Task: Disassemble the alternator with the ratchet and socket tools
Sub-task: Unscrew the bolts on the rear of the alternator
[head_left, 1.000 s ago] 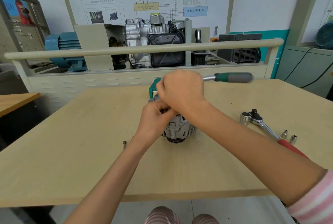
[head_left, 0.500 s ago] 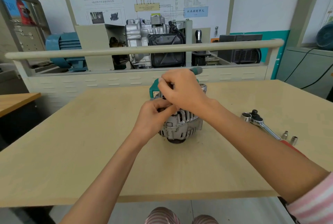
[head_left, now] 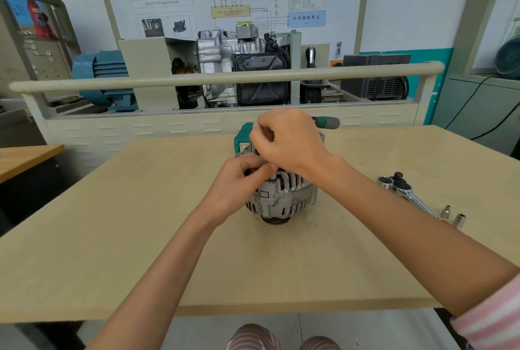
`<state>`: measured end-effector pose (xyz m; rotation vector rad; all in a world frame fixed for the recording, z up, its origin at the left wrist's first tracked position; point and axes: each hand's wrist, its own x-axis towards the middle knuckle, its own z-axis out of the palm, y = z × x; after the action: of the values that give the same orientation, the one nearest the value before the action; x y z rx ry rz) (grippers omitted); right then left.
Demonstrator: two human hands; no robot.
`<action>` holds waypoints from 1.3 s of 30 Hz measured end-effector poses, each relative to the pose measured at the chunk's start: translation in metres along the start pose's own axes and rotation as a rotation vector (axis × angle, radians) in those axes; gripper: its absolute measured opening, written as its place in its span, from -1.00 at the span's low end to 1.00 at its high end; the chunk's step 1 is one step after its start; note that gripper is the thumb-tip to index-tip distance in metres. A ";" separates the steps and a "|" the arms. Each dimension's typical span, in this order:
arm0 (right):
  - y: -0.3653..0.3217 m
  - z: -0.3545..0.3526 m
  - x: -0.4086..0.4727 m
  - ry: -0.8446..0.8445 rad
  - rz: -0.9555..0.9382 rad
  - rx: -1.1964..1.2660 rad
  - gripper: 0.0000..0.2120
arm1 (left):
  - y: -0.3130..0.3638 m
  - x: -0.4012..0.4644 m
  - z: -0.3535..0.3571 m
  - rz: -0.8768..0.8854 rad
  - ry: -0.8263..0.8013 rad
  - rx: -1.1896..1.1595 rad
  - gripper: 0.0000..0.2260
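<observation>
A silver alternator (head_left: 281, 197) stands on its pulley in the middle of the wooden table (head_left: 140, 237). My right hand (head_left: 289, 141) grips the head end of a green-and-grey-handled ratchet (head_left: 327, 122) over the alternator's top; its handle sticks out to the right behind my hand. My left hand (head_left: 239, 178) has its fingers curled against the alternator's top left, pinching near the socket (head_left: 273, 177) under the ratchet. The alternator's top face is hidden by both hands.
A second ratchet with a red handle (head_left: 405, 192) lies on the table at the right, with two loose sockets (head_left: 453, 216) beside it. A green box (head_left: 242, 138) sits behind the alternator. A training bench with a rail (head_left: 225, 78) stands beyond the table.
The ratchet handle swung from far right back toward the hand, then out to the right again a little. The alternator shifted slightly. Both hands stay on top of it.
</observation>
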<state>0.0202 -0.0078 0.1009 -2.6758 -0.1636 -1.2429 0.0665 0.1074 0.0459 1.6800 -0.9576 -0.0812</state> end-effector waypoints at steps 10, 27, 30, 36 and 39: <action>-0.009 0.004 0.002 0.008 0.039 -0.350 -0.67 | 0.004 0.000 0.007 -0.002 0.109 -0.009 -0.84; -0.005 0.006 -0.002 0.186 -0.105 -0.140 -0.71 | -0.013 0.000 0.000 0.333 -0.011 0.053 -0.77; 0.001 0.004 -0.002 0.172 -0.105 -0.058 -0.69 | -0.010 0.004 0.002 0.336 -0.058 0.063 -0.87; 0.008 0.002 -0.002 0.163 -0.116 0.017 -0.69 | -0.005 0.013 0.006 0.328 -0.085 0.100 -0.75; 0.010 0.000 -0.001 0.108 -0.111 0.095 -0.69 | -0.004 0.014 0.006 0.280 -0.094 0.072 -0.74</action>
<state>0.0211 -0.0179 0.0989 -2.5424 -0.3509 -1.3722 0.0747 0.0942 0.0459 1.6022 -1.2716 0.0626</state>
